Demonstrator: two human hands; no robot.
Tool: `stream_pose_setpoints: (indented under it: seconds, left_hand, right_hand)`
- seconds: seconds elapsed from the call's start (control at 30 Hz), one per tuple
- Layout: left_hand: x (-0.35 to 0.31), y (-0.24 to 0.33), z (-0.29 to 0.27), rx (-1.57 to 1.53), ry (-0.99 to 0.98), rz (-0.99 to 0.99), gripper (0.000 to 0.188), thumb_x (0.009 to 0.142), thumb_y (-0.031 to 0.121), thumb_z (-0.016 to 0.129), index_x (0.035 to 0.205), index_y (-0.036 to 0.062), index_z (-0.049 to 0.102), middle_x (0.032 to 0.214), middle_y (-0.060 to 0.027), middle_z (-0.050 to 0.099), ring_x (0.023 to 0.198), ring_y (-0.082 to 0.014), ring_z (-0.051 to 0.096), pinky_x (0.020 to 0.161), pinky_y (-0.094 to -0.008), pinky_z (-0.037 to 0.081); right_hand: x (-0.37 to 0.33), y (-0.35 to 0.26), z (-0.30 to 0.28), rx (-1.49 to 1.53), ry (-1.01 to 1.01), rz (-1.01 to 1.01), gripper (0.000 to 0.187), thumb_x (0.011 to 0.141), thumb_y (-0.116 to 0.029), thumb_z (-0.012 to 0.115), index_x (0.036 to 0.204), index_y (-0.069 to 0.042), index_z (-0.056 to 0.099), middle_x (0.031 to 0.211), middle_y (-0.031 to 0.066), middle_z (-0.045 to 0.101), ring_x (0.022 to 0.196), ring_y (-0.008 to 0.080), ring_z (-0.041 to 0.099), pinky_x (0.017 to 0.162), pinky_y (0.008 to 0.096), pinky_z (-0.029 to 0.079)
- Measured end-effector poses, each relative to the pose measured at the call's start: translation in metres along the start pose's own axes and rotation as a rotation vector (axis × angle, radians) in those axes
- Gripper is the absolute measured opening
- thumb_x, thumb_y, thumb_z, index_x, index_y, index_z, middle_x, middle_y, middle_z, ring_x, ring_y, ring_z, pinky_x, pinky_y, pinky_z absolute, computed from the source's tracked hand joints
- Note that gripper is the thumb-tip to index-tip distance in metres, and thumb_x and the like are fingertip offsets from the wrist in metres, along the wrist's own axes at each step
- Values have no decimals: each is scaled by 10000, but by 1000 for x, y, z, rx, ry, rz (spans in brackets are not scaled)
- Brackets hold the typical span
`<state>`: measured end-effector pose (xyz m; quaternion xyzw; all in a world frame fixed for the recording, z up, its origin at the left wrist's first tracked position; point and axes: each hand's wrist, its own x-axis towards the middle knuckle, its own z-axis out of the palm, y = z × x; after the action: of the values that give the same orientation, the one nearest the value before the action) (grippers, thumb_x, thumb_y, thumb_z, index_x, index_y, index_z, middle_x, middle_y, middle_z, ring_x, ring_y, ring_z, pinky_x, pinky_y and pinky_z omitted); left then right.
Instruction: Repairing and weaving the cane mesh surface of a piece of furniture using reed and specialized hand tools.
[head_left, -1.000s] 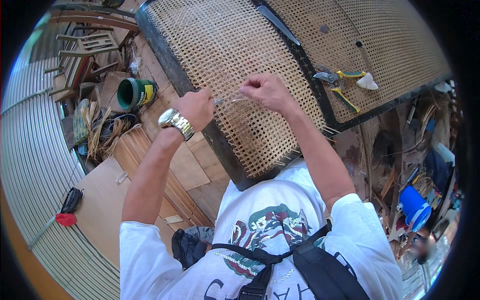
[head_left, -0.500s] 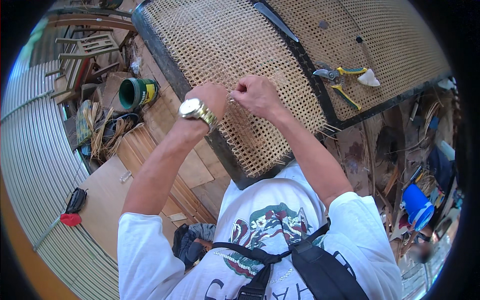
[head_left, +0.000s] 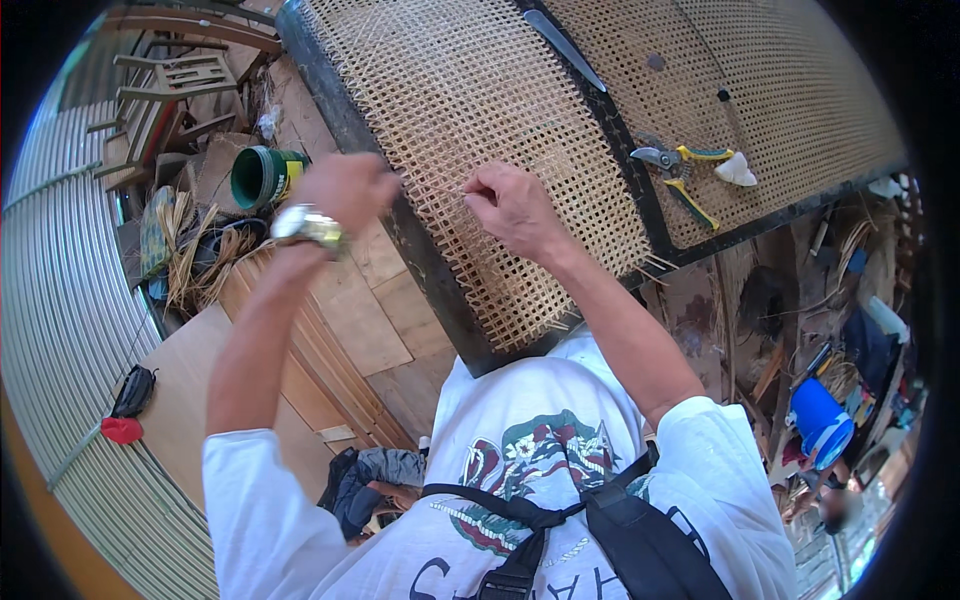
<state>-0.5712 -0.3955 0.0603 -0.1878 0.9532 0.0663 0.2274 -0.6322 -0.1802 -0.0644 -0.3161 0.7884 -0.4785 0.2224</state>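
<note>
A woven cane panel (head_left: 470,110) stretches in front of me inside a dark frame (head_left: 425,260), its near end close to my body. Over the weave, my right hand (head_left: 515,208) is closed in a pinch; whatever it holds is too small to make out. My left hand (head_left: 345,190), wearing a watch, hovers past the frame's left side, blurred but with fingers curled in; I cannot make out anything in it. Loose cane ends (head_left: 655,265) stick out at the panel's near right. Pruning shears (head_left: 682,170) with yellow-green handles lie open on the adjoining cane section.
A long blade (head_left: 565,50) rests on the frame's crossbar. Beside the shears is a white lump (head_left: 737,170). Leftward stand a green bucket (head_left: 255,178) and a wooden chair (head_left: 180,75). A blue bucket (head_left: 825,420) is at right. Another person (head_left: 365,485) is low at the left.
My left hand has swung left, away from the right hand and off the weave. The right hand stays pinched over nearly the same spot.
</note>
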Motion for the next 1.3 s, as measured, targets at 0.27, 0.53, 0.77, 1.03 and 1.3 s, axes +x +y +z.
stream_pose_setpoints:
  seconds: [0.27,0.53,0.77,1.03,1.3]
  left_hand:
    - [-23,-144,-29,-43,282,-209,369,967,394,598,946,33,673,841,-210,689,789,-391,671,693,-455,504]
    - [-27,-6,17,-276,45,-50,281,967,308,586,976,40,668,865,-222,688,813,-393,680,710,-458,519]
    - [-1,40,16,138,-205,16,251,941,227,545,1004,48,710,979,-203,726,920,-397,705,800,-486,572]
    - [15,71,6,328,-283,32,203,865,154,625,979,60,764,976,-187,740,948,-345,725,796,-437,596]
    - [-10,56,45,30,-37,-115,212,912,174,590,889,5,715,905,-277,704,881,-425,701,768,-516,563]
  right_hand:
    - [14,-20,16,-14,141,-354,208,840,-105,745,1045,-73,737,943,86,651,803,192,629,734,289,502]
    - [27,-44,-10,973,-92,195,66,918,-122,720,922,-56,726,860,22,702,847,80,619,754,239,503]
    - [25,-4,-10,48,-43,230,175,854,-202,724,872,-29,743,898,115,591,797,216,624,746,345,520]
    - [25,-23,-9,-81,-5,57,196,846,-171,665,801,15,708,966,197,596,896,328,645,835,418,532]
    - [35,-12,7,-58,-92,-28,198,835,-190,707,773,-2,700,901,163,594,859,304,632,792,406,519]
